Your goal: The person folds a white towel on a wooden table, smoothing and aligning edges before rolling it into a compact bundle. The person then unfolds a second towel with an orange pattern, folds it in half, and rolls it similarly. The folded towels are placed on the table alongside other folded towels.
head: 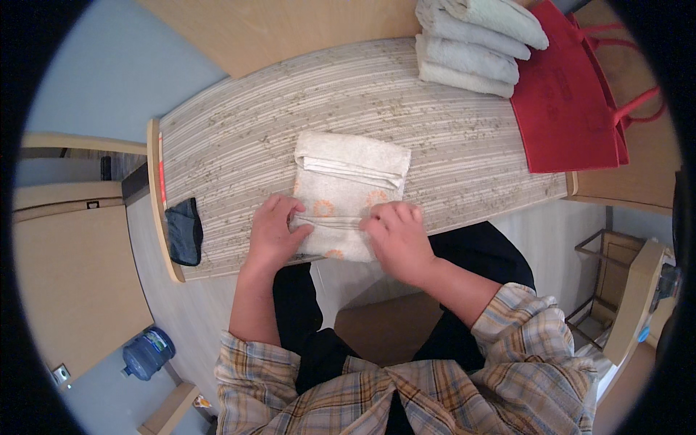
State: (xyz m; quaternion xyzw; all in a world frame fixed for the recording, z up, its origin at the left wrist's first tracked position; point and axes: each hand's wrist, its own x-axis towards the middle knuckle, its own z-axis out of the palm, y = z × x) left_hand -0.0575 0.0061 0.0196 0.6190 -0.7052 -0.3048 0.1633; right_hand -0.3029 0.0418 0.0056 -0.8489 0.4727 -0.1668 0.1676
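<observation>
A whitish towel with orange ring prints [348, 193] lies partly folded on the striped tabletop, its near end reaching the table's front edge. Its far end is folded inward, with layered edges showing. My left hand [275, 228] pinches the left end of the near fold between thumb and fingers. At the right end of that same fold, my right hand [396, 231] grips the cloth with curled fingers.
Folded pale towels [467, 54] are stacked at the back right, against a red bag with handles [565, 103]. A dark cloth pouch [185, 231] lies by the raised left rim of the table [155, 190]. A blue water jug [148, 353] stands at lower left.
</observation>
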